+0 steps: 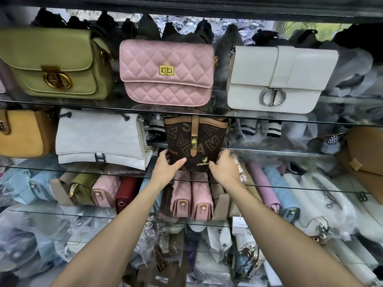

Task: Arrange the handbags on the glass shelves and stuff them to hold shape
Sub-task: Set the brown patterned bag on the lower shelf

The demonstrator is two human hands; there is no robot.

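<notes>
While both hands grip it: brown bag [195,141] upright on glass shelf [290,151]
left hand [166,167]: clasps its lower left corner; right hand [224,165]: clasps its lower right
white quilted bag [99,139]: just left of it; pink bag [166,72]: above it

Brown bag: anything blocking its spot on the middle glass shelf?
Nothing visible does. The left hand and right hand grip the brown bag at its base, upright in the gap on the middle glass shelf, with the white quilted bag to its left.
</notes>
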